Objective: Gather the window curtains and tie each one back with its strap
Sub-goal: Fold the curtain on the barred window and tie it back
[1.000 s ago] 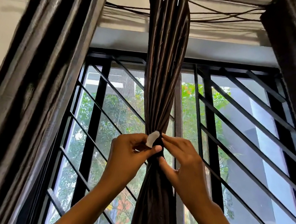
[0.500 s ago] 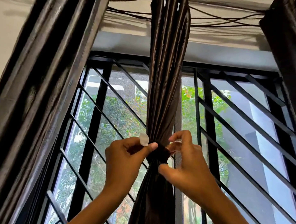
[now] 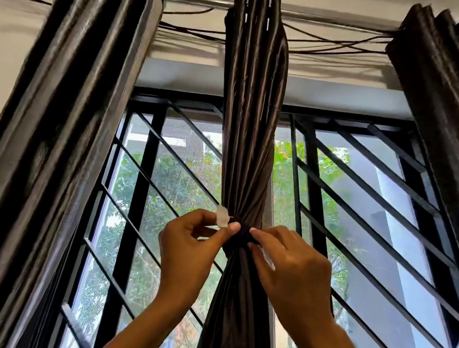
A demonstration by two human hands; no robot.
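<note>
right hand (image 3: 294, 273) now lower, fingertips at strap (image 3: 239, 232) on middle curtain (image 3: 249, 112)

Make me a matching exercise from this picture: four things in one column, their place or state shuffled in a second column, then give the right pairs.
Things:
1. middle curtain
2. left curtain
3. white tab
4. right hand

States:
A. hangs loose at the frame's left edge
B. pinched by the left hand
C. gathered into a bundle, dark strap round it
D. fingers touch the strap from the right

Pairs: 1-C, 2-A, 3-B, 4-D
</note>
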